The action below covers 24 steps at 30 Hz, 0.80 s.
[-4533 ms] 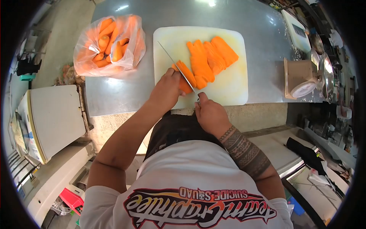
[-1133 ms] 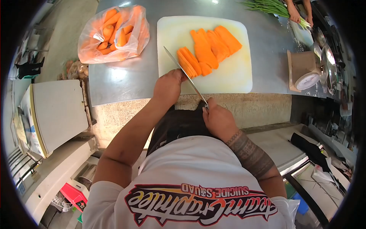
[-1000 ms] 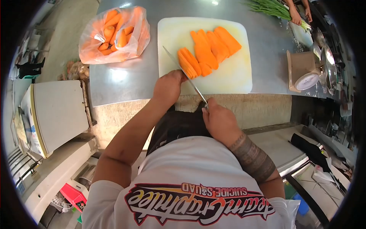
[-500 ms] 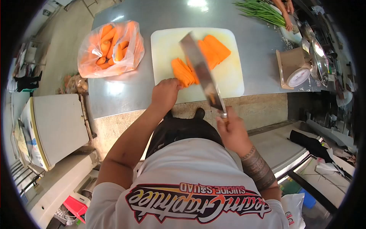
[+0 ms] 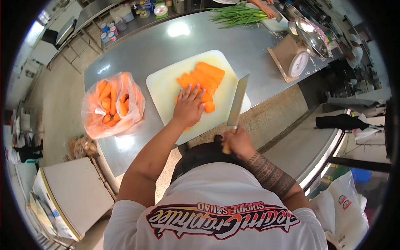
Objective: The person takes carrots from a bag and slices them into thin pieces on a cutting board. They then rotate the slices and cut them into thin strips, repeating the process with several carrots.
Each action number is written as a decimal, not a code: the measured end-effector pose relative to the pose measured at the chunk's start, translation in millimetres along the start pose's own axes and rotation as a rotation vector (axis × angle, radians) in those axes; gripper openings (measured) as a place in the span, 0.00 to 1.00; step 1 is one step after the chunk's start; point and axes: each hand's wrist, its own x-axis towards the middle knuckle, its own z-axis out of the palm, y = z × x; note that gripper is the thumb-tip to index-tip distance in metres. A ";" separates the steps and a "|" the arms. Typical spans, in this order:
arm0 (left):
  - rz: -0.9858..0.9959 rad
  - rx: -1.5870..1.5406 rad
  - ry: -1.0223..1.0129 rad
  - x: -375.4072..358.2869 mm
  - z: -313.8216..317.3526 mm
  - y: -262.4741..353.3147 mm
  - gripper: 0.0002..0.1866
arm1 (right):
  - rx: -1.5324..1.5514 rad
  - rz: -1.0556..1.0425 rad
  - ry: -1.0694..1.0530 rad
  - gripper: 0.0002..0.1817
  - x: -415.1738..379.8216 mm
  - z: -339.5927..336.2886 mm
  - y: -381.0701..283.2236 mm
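The left hand (image 5: 187, 108) was spread open, palm down, fingers parted over the near end of the carrot slices (image 5: 208, 79), gripping nothing that showed; the slices lay fanned in overlapping rows on the cutting board (image 5: 162, 91), with a rounded piece (image 5: 209, 107) just beside the fingers; the right hand (image 5: 238, 142) was closed round the handle of the knife (image 5: 238, 102), its blade by the board's right edge, apart from the slices; whether it touched the board could not be told; the bag (image 5: 135, 121) of whole carrots stood left of the board on the worktop (image 5: 125, 58); steadying the slices well seemed to call for light, even pressure from a flat palm, so the rows kept their overlap; the blade was best held wide of the spread fingers, its grip firm.
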 end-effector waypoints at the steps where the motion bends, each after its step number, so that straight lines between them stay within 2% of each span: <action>1: -0.002 -0.001 -0.018 0.8 1.2 0.6 0.32 | -0.028 -0.065 -0.044 0.22 4.2 13.3 5.3; 3: 0.006 -0.006 -0.044 0.6 2.4 -0.4 0.32 | -0.089 -0.191 -0.133 0.24 13.9 40.1 17.4; 6: 0.061 -0.046 -0.047 0.3 3.6 -7.9 0.31 | 0.007 -0.074 -0.109 0.28 4.0 84.6 -9.8; 7: 0.097 -0.080 -0.039 -0.4 5.4 -13.5 0.31 | -0.074 -0.041 -0.145 0.30 8.1 89.0 -18.6; 11: 0.128 -0.142 0.022 -2.6 3.0 -25.8 0.29 | -0.036 -0.074 -0.100 0.30 23.3 110.1 -13.0; 14: 0.144 -0.241 0.152 -4.4 -4.5 -23.8 0.28 | 0.046 -0.091 -0.098 0.28 13.3 101.1 -17.5; 17: 0.088 -0.360 0.011 7.9 -36.5 1.5 0.26 | 0.112 -0.107 -0.104 0.25 8.0 80.3 -9.7; 20: 0.085 -0.158 -0.208 27.3 -36.7 23.3 0.22 | 0.012 -0.195 -0.115 0.17 15.0 65.7 5.5; 21: 0.072 -0.131 -0.285 33.6 -30.2 24.7 0.21 | -0.035 -0.189 -0.094 0.17 14.1 63.4 5.0; 23: 0.116 -0.132 -0.254 39.0 -29.5 30.9 0.20 | -0.028 -0.177 -0.099 0.19 21.0 57.9 20.3; 24: 0.127 -0.113 -0.327 41.0 -30.6 34.5 0.19 | -0.195 -0.228 -0.049 0.21 20.5 53.4 22.0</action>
